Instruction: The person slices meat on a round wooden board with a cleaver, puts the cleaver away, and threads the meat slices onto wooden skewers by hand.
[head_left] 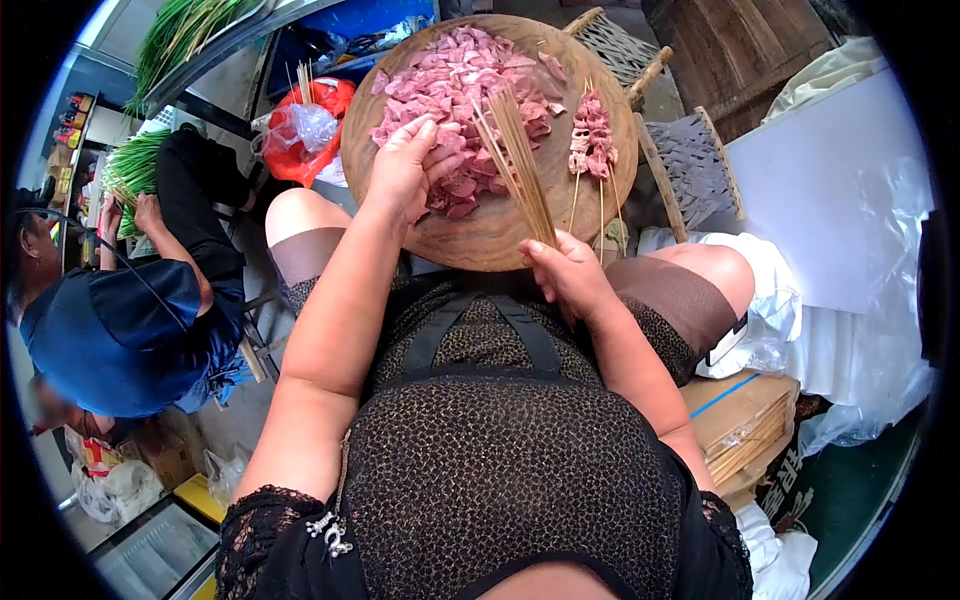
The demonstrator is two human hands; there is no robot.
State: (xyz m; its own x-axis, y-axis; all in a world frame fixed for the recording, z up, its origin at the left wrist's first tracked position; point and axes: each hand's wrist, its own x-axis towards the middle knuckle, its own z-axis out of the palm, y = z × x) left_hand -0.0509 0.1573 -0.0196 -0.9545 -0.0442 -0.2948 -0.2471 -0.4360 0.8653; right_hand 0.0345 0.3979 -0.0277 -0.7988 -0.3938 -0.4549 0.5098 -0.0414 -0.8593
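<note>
A round wooden board (460, 243) carries a heap of raw pink meat pieces (470, 80). My left hand (408, 170) is at the heap's left edge, its fingers bent around or against a piece of meat. A bundle of thin wooden skewers (522, 165) is held at its lower end in my right hand (570, 275), the upper ends fanning over the meat. To the right on the board lie several threaded meat skewers (594, 135), their bare stick ends pointing toward me.
A red plastic bag (335, 100) with sticks stands left of the board. Woven stools (690, 170) are at the right. A person in dark blue (110, 320) handles green stalks (135, 165) at the left. An open cardboard box of skewers (745, 425) lies at my right.
</note>
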